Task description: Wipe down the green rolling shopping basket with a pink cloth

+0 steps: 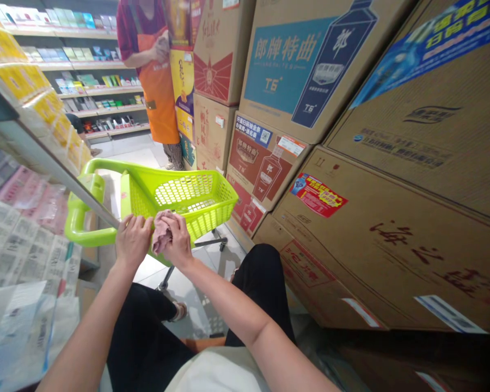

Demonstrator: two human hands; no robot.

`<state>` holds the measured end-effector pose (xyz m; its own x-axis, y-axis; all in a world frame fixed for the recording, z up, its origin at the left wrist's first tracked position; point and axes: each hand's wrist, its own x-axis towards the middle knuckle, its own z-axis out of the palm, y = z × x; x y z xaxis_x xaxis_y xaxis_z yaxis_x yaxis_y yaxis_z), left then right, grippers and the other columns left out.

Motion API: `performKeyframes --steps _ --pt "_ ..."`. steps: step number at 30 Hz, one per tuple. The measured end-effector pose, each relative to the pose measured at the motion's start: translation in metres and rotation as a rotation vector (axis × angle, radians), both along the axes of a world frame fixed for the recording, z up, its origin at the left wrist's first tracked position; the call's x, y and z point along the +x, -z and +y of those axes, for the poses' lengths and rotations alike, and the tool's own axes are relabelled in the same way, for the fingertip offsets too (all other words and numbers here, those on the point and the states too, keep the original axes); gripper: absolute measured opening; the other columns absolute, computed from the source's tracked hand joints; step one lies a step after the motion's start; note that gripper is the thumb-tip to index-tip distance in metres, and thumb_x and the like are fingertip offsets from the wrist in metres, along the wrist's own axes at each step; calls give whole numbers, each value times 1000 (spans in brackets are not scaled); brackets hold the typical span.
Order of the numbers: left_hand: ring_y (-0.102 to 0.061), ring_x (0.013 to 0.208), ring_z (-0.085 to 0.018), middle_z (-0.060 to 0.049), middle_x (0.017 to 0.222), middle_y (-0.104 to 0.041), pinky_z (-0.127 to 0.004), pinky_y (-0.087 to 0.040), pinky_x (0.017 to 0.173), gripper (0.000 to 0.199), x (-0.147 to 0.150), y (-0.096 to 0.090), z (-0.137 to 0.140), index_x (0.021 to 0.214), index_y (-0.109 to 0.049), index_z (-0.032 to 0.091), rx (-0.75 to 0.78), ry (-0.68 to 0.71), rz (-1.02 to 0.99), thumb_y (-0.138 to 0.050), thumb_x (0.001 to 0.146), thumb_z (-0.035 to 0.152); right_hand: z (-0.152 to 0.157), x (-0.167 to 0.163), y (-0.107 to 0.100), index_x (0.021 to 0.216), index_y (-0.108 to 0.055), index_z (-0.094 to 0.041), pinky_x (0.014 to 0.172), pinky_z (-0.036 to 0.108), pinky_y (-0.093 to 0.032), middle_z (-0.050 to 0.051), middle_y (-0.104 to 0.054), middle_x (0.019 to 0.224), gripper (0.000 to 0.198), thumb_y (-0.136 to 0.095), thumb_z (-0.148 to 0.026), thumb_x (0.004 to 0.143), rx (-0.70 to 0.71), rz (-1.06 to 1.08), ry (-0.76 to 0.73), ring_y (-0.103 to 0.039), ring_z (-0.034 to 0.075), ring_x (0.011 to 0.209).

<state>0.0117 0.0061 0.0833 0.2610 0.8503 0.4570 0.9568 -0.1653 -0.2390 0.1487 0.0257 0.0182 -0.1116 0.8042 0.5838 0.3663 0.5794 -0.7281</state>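
A bright green plastic shopping cart (216, 216) with latticed basket walls stands in front of my knees. The fingers of my left hand (134, 240) are curled over its near rim, close to the handle end. My right hand (179, 242) is closed around a crumpled pink cloth (161, 233) and presses it against the same rim, just right of the left hand. Part of the cloth is hidden under the right fingers. Inside, the basket shows its latticed floor and a green fold-out panel (131, 198) by the handle.
Large cardboard boxes (392, 218) are stacked close along my right. Wrapped packs (28, 234) lie on the left, beside a slanting grey shelf edge (71, 177). Beyond the cart stands a person in an orange apron (158, 98), holding a cloth. Stocked shelves (102, 111) line the back.
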Motion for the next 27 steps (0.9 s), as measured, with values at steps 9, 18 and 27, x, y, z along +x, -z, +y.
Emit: performKeyframes --steps 9,18,27 --pt "-61 93 -28 -10 89 -67 -42 -39 102 28 -8 6 -3 113 -71 16 77 4 102 -54 94 27 48 45 13 137 -60 -21 109 35 -47 9 -60 139 59 -51 -2 82 -169 -224 55 -58 22 122" --pt "-63 93 -27 -9 89 -68 -42 -41 102 23 -4 11 4 110 -72 16 82 -24 57 -60 92 24 48 14 26 141 -58 -13 110 42 -45 17 -54 147 58 -48 -2 85 -154 -162 225 -54 27 130" --pt "-64 95 -26 -8 91 -68 -41 -40 104 26 -17 21 6 115 -71 16 145 -3 97 -61 92 24 78 55 56 136 -63 -14 113 42 -45 17 -58 139 51 -48 -9 88 -52 -87 195 -54 25 132"
